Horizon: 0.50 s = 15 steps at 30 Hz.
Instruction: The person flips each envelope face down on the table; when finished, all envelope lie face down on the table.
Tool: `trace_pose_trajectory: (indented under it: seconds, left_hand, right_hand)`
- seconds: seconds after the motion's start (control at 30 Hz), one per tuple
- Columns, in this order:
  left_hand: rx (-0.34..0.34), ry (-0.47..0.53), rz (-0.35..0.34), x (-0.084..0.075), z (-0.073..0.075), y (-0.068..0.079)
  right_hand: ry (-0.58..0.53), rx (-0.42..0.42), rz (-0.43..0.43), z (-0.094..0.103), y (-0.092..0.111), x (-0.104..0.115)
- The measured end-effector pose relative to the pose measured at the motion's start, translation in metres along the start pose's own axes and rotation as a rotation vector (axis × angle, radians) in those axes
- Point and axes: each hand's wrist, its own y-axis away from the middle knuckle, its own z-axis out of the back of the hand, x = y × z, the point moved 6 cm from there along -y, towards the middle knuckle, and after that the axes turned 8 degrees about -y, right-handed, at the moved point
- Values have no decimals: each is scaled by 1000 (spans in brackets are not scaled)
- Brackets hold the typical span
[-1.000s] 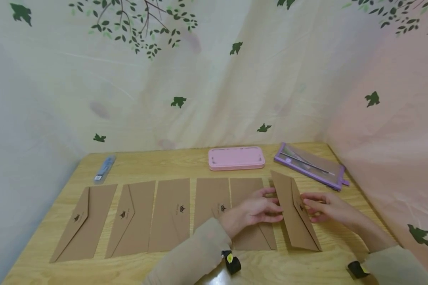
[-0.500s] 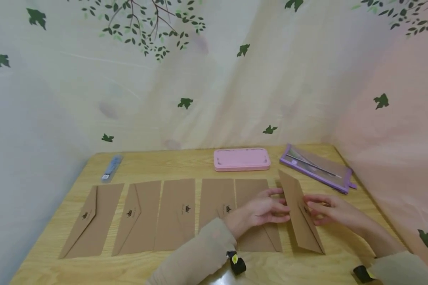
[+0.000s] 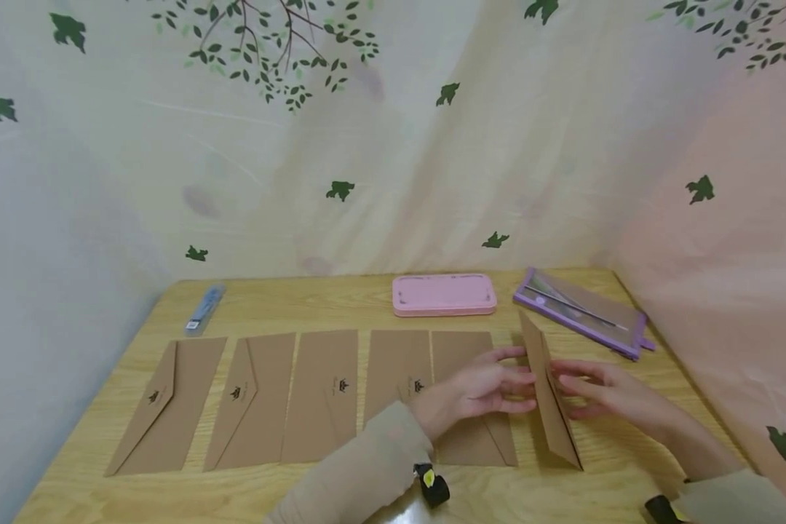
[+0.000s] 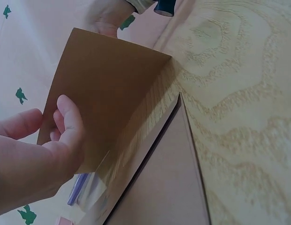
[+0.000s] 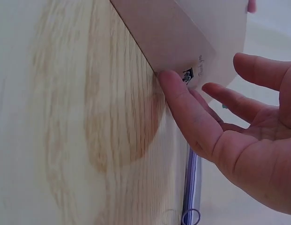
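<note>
A brown kraft envelope stands nearly on edge between my hands, its flap side turned to the right. My left hand reaches across the row with loosely extended fingers, which meet the plain face in the left wrist view. On the flap side is my right hand, fingers spread and slightly bent. In the right wrist view, its thumb lies by the envelope's lower edge, close to the crown print. Neither hand visibly curls round the envelope. Whether it touches the table is hard to see. Under my left hand lies another envelope.
Several more kraft envelopes, such as the leftmost envelope, lie in a row on the wooden table. Behind are a pink case, a purple-edged zip pouch and a slim blue-labelled packet. Printed fabric encloses the table.
The envelope between my hands has swung more upright, so its flap side shows less. My right hand has followed it slightly leftward. The head view shifted a little at first.
</note>
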Motion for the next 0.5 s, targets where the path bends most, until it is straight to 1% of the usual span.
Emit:
trace_pose_trajectory:
  seconds: [0.1, 0.23, 0.33, 0.5]
  left_hand:
    - [21, -26, -5, -1, -2, 0]
    - [32, -51, -5, -4, -3, 2]
    - [37, -76, -3, -5, -3, 4]
    - [61, -125, -9, -6, -4, 2]
  right_hand:
    - [-23, 14, -2, -4, 0, 2]
    - [-53, 30, 7, -9, 0, 5]
    - [-85, 67, 26, -13, 0, 8]
    - [-141, 130, 58, -19, -1, 14]
